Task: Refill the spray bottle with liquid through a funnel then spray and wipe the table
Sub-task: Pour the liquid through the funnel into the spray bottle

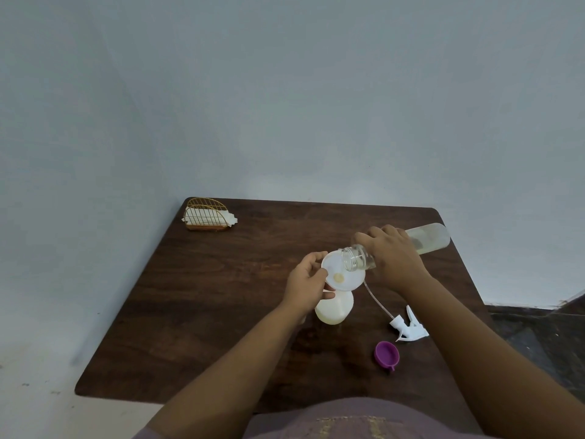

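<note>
A white funnel (342,274) sits in the neck of the translucent white spray bottle (334,307), which stands upright on the dark wooden table (221,296). My left hand (307,285) pinches the funnel's left rim. My right hand (392,256) grips a clear refill bottle (430,237), tilted with its open mouth over the funnel. Pale yellowish liquid lies in the funnel's centre and in the spray bottle's bottom. The white spray trigger head (410,326) with its thin tube lies on the table to the right.
A purple cap (386,354) lies near the table's front right. A gold wire holder with white napkins (207,215) stands at the far left corner. A pale wall runs behind the table, and dark floor shows to the right.
</note>
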`<act>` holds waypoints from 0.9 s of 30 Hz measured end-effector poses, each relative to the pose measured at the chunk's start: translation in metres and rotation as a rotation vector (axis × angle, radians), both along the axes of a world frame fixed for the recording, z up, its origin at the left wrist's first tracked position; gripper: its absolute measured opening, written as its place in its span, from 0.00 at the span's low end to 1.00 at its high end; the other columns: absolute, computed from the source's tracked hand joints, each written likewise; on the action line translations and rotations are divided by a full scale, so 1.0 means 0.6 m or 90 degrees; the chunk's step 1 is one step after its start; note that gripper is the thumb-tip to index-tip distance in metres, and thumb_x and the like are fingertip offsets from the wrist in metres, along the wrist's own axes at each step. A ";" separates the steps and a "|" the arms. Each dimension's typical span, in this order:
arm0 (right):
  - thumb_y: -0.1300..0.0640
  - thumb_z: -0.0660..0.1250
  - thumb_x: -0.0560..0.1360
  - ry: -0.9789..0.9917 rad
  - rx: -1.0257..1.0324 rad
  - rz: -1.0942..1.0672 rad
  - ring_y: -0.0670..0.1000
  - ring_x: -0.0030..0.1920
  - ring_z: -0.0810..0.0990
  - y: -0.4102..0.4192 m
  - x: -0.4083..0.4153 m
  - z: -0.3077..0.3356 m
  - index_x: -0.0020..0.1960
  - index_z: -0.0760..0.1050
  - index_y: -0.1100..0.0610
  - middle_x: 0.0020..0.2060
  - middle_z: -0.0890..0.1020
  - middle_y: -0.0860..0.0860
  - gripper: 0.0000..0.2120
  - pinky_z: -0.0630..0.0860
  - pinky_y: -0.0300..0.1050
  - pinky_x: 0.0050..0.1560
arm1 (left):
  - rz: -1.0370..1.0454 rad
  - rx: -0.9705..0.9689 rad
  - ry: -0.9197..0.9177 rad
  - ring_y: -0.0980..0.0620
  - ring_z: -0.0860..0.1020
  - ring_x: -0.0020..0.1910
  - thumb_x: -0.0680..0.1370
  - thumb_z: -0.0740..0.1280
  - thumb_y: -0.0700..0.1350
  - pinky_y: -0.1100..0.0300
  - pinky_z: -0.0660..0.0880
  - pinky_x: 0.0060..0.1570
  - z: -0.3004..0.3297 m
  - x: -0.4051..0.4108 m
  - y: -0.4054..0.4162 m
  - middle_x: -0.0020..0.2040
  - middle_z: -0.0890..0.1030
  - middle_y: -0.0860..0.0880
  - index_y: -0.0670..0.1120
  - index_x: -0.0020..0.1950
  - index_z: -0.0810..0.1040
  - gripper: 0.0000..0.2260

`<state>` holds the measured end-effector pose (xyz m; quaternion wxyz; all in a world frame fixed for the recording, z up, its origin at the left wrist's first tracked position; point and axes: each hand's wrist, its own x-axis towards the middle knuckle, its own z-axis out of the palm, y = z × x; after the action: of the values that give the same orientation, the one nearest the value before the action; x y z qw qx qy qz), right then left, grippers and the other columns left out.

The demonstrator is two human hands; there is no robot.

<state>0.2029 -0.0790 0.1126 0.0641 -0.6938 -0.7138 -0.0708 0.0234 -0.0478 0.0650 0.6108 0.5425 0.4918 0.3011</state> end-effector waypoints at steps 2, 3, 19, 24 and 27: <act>0.62 0.71 0.68 0.001 0.006 0.003 0.55 0.50 0.75 0.000 0.000 -0.001 0.56 0.74 0.49 0.48 0.79 0.50 0.20 0.70 0.51 0.56 | 0.002 -0.002 -0.002 0.47 0.82 0.47 0.81 0.62 0.39 0.55 0.83 0.41 0.000 0.000 0.000 0.58 0.80 0.50 0.50 0.66 0.74 0.15; 0.63 0.71 0.68 0.000 0.007 0.004 0.55 0.50 0.75 0.000 0.001 -0.001 0.56 0.74 0.49 0.48 0.79 0.50 0.20 0.70 0.51 0.56 | 0.004 -0.003 -0.004 0.47 0.82 0.47 0.81 0.62 0.39 0.55 0.83 0.41 0.000 0.000 0.000 0.58 0.80 0.50 0.50 0.66 0.74 0.15; 0.63 0.71 0.67 0.039 0.025 0.009 0.54 0.47 0.74 -0.003 0.010 -0.007 0.53 0.74 0.48 0.44 0.78 0.48 0.19 0.70 0.50 0.53 | 0.008 0.000 0.006 0.48 0.83 0.46 0.81 0.61 0.39 0.55 0.83 0.41 -0.003 0.002 -0.001 0.59 0.78 0.50 0.49 0.67 0.74 0.15; 0.60 0.71 0.65 0.106 0.025 0.002 0.51 0.42 0.72 -0.001 0.017 -0.013 0.51 0.72 0.47 0.40 0.73 0.44 0.18 0.71 0.48 0.48 | 0.011 -0.004 0.000 0.48 0.83 0.45 0.80 0.61 0.39 0.55 0.83 0.41 -0.002 0.004 -0.002 0.56 0.79 0.51 0.50 0.66 0.74 0.16; 0.57 0.72 0.65 0.232 0.021 0.000 0.51 0.40 0.74 0.001 0.019 -0.015 0.50 0.71 0.46 0.39 0.75 0.44 0.17 0.74 0.50 0.46 | 0.015 -0.004 -0.006 0.48 0.83 0.43 0.80 0.61 0.38 0.56 0.83 0.39 -0.002 0.004 -0.003 0.57 0.79 0.49 0.49 0.66 0.74 0.16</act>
<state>0.2143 -0.0784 0.1035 0.2039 -0.6942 -0.6889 0.0445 0.0260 -0.0498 0.0641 0.6112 0.5334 0.4962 0.3093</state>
